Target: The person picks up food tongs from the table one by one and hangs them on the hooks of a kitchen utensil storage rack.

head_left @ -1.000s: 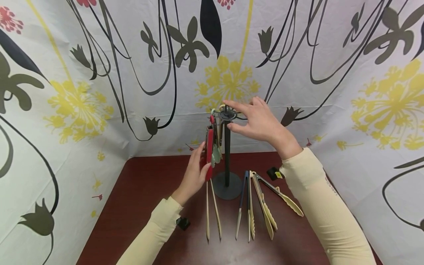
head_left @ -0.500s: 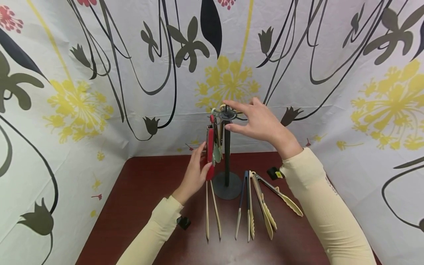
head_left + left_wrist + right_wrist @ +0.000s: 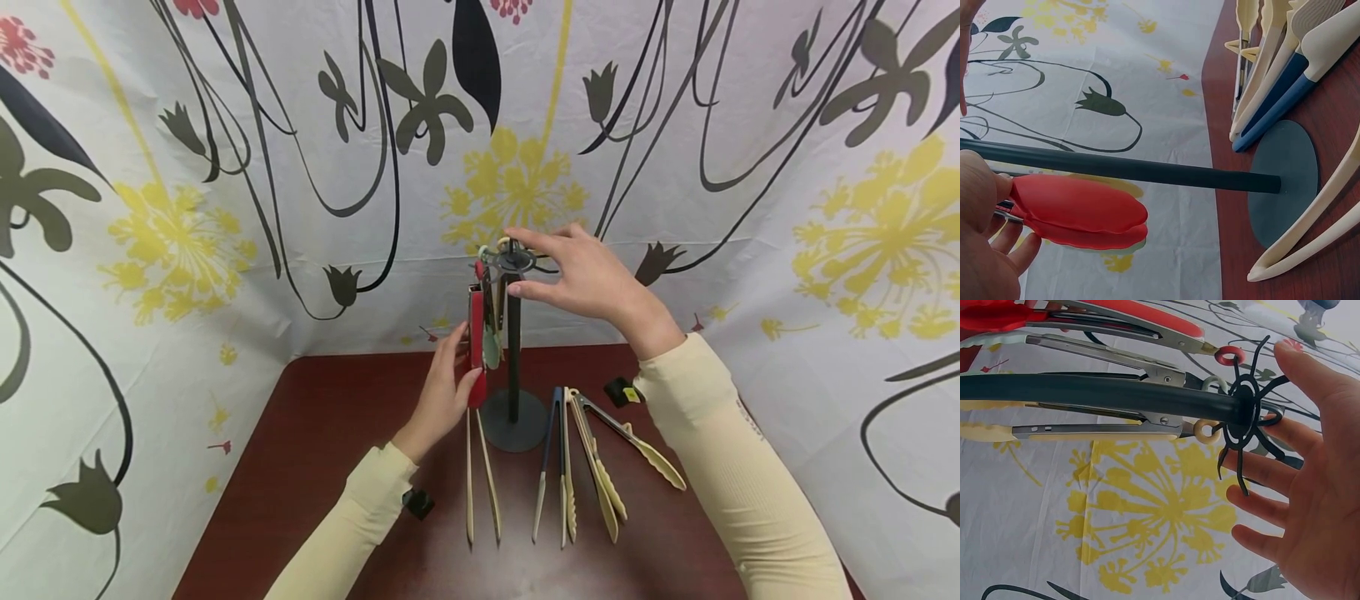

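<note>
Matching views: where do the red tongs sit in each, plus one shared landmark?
Head: red tongs near the middle, just left of the dark pole, in the left hand.
Left wrist: red tongs left of centre, below the dark pole.
Right wrist: red tongs at upper left, above the dark pole.
Shared landmark: the dark pole.

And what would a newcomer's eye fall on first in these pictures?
Most likely the red tongs, hanging from the dark stand and held by the left hand. The right hand, spread at the stand's hooked top, also draws the eye, then the blue-handled tongs on the table, right of the stand.
</note>
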A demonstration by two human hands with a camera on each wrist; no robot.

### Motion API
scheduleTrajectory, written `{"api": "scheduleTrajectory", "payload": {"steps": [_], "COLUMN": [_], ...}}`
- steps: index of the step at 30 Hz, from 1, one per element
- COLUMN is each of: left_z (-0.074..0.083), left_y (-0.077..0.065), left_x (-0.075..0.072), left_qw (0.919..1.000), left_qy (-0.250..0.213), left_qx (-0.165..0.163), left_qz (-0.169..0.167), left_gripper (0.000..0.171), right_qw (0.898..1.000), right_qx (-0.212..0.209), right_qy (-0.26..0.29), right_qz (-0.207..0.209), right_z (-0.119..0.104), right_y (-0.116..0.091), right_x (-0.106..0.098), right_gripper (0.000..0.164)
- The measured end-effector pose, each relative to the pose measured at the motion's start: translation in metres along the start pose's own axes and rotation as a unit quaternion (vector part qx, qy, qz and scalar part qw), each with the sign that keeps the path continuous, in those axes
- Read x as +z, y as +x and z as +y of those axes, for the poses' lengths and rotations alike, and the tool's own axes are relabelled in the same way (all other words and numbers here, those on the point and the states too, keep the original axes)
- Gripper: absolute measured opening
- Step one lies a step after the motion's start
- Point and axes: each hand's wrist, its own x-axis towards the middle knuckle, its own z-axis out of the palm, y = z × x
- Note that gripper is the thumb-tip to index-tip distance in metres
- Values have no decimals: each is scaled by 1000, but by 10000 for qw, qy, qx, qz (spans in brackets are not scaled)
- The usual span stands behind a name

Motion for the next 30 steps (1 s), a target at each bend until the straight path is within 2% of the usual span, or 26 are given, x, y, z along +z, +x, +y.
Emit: {"api": "scheduleTrajectory", "payload": {"steps": [17, 25, 30], "left_z": [1, 2, 2], "left_y": [2, 1, 1], "left_x": [4, 5, 6], "left_qw": [9997, 9998, 9998], "left_qy": [-114, -106, -125], "left_qx": [-207, -166, -165], "left_qz": [-73, -44, -29], "left_gripper": [80, 80, 81], "right_qw": [9994, 9989, 9988], "right_qx": [93, 9, -19], "right_qy": [238, 362, 365], "right_qz": [-221, -303, -333], "right_z": [2, 3, 5], "right_y": [1, -2, -2], "right_x": [3, 3, 3], "right_gripper": [81, 70, 70]}}
